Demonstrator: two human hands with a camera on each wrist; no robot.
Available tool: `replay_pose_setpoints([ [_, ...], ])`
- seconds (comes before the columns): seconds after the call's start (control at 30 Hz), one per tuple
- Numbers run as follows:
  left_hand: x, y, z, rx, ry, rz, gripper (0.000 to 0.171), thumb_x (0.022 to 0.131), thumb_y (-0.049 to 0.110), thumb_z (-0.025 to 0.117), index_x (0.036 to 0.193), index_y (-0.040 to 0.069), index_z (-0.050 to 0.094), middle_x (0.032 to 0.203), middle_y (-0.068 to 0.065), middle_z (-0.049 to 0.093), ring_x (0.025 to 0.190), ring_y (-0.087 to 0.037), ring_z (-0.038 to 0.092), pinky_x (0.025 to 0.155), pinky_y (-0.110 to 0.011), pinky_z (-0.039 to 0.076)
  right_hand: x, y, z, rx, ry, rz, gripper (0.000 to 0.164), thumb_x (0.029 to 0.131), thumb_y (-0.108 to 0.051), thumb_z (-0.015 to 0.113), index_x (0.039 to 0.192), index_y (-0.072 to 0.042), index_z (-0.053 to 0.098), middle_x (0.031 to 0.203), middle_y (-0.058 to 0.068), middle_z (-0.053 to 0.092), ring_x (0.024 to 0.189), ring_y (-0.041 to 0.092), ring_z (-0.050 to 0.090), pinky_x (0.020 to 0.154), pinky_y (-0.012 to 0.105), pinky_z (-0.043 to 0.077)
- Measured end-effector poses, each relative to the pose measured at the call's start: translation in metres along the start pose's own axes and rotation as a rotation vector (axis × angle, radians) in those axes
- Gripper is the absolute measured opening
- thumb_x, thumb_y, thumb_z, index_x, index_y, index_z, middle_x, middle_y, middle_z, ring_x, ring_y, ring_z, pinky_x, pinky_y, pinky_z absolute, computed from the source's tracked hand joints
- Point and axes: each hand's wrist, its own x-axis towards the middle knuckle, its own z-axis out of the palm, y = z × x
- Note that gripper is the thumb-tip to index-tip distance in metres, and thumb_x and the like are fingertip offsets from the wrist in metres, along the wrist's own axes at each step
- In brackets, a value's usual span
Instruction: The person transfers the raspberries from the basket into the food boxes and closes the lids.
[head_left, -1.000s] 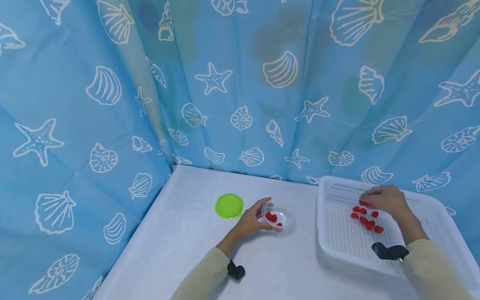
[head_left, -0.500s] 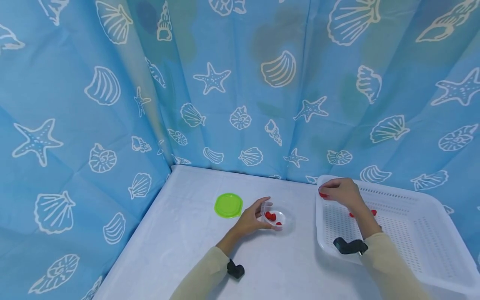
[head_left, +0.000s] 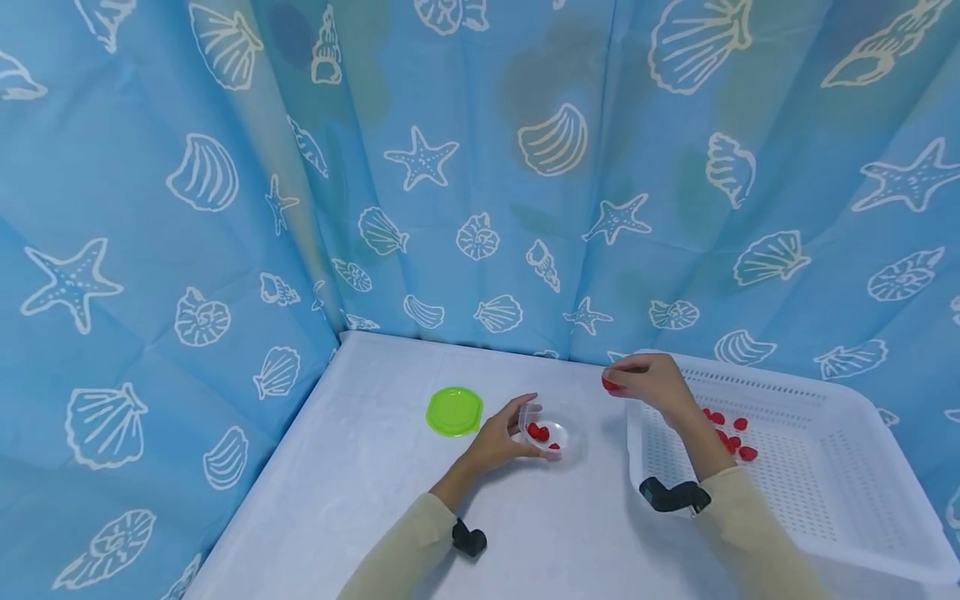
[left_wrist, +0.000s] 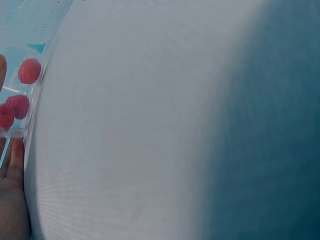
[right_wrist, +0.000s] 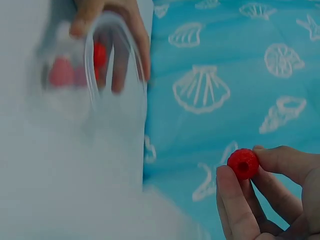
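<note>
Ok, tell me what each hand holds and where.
Right hand: a red berry, pinched by its sides. Left hand: the clear cup, gripped by its side wall.

We've got plain beige sleeves (head_left: 408, 542) on, plus bent black wrist cams (head_left: 675, 497) around 6 and 5 o'clock in head view.

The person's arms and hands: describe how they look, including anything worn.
The left sleeve and right sleeve are long, plain and cream. A small black device juts out near the end of each. The left hand and right hand wear no gloves.
</note>
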Motion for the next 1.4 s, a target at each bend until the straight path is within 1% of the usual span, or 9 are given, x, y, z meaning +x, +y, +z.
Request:
replay_pose_setpoints([
  [0.2, -0.001, -0.002, 0.001, 0.001, 0.006, -0.005, 0.091, 0.073, 0.031, 0.087, 0.149, 0.031, 0.037, 0.136, 0.016, 0.053, 0.133, -0.014, 0.045, 0.102, -0.033, 0.045, 0.001, -0.006, 0.033, 0.046, -0.027, 0.016, 0.036, 0.09, -0.028, 0.071, 0.118, -0.005, 0.067, 0.117, 0.017, 0.064, 0.101, 0.029, 0.065, 0.087, 0.037, 0.055],
  [0.33, -0.001, -0.001, 0.002, 0.004, 0.005, -0.007, 0.091, 0.073, 0.031, 0.087, 0.15, 0.03, 0.037, 0.137, 0.016, 0.052, 0.134, -0.014, 0.044, 0.103, -0.034, 0.043, 0.002, -0.002, 0.052, 0.091, -0.046, 0.04, 0.034, 0.089, -0.028, 0.072, 0.116, -0.007, 0.069, 0.114, 0.013, 0.067, 0.097, 0.025, 0.067, 0.085, 0.034, 0.055],
  [0.43, -0.001, 0.0, 0.003, 0.005, 0.003, -0.013, 0.092, 0.073, 0.032, 0.087, 0.15, 0.031, 0.037, 0.136, 0.018, 0.052, 0.133, -0.011, 0.044, 0.103, -0.032, 0.043, 0.004, 0.004, 0.062, 0.122, -0.056, 0.062, 0.032, 0.089, -0.027, 0.073, 0.114, -0.007, 0.07, 0.112, 0.011, 0.067, 0.095, 0.022, 0.068, 0.084, 0.033, 0.056],
  [0.5, -0.002, 0.001, 0.003, 0.01, 0.003, -0.02, 0.092, 0.073, 0.033, 0.087, 0.15, 0.031, 0.036, 0.138, 0.017, 0.051, 0.133, -0.012, 0.044, 0.102, -0.033, 0.044, 0.003, 0.006, 0.067, 0.133, -0.061, 0.069, 0.031, 0.089, -0.027, 0.073, 0.113, -0.007, 0.07, 0.111, 0.011, 0.068, 0.094, 0.022, 0.068, 0.083, 0.032, 0.056],
  [0.7, -0.001, 0.004, 0.002, 0.051, 0.015, -0.031, 0.091, 0.074, 0.034, 0.086, 0.15, 0.033, 0.036, 0.145, 0.014, 0.045, 0.134, -0.019, 0.044, 0.099, -0.038, 0.047, 0.002, 0.005, 0.078, 0.129, -0.096, 0.061, 0.028, 0.091, -0.023, 0.07, 0.111, -0.004, 0.07, 0.108, 0.012, 0.068, 0.093, 0.023, 0.068, 0.082, 0.031, 0.056],
  [1.0, -0.002, 0.002, 0.001, 0.061, 0.023, -0.037, 0.093, 0.073, 0.032, 0.087, 0.15, 0.034, 0.035, 0.147, 0.014, 0.042, 0.133, -0.019, 0.044, 0.097, -0.035, 0.049, 0.001, 0.002, 0.092, 0.045, -0.08, 0.045, 0.026, 0.087, -0.02, 0.074, 0.108, -0.004, 0.071, 0.105, 0.011, 0.066, 0.091, 0.023, 0.066, 0.077, 0.03, 0.057],
  [1.13, -0.002, 0.002, 0.001, 0.058, 0.025, -0.031, 0.093, 0.073, 0.03, 0.087, 0.15, 0.032, 0.036, 0.148, 0.013, 0.041, 0.134, -0.02, 0.044, 0.098, -0.036, 0.048, 0.001, 0.0, 0.096, 0.017, -0.065, 0.054, 0.024, 0.087, -0.018, 0.074, 0.105, -0.004, 0.072, 0.101, 0.011, 0.066, 0.086, 0.021, 0.068, 0.075, 0.029, 0.058],
  [1.33, -0.002, 0.0, 0.0, 0.037, 0.021, -0.018, 0.091, 0.074, 0.026, 0.086, 0.15, 0.031, 0.037, 0.149, 0.013, 0.04, 0.135, -0.018, 0.043, 0.101, -0.035, 0.046, 0.004, -0.001, 0.1, -0.049, -0.067, 0.07, 0.02, 0.087, -0.021, 0.073, 0.101, -0.006, 0.072, 0.094, 0.007, 0.067, 0.078, 0.016, 0.069, 0.074, 0.027, 0.057],
  [1.4, -0.002, 0.0, 0.0, 0.034, 0.02, -0.019, 0.091, 0.074, 0.026, 0.086, 0.15, 0.031, 0.037, 0.149, 0.013, 0.04, 0.135, -0.018, 0.042, 0.101, -0.035, 0.045, 0.005, -0.001, 0.101, -0.055, -0.07, 0.071, 0.021, 0.088, -0.022, 0.073, 0.101, -0.005, 0.072, 0.093, 0.007, 0.067, 0.077, 0.016, 0.07, 0.074, 0.027, 0.057],
])
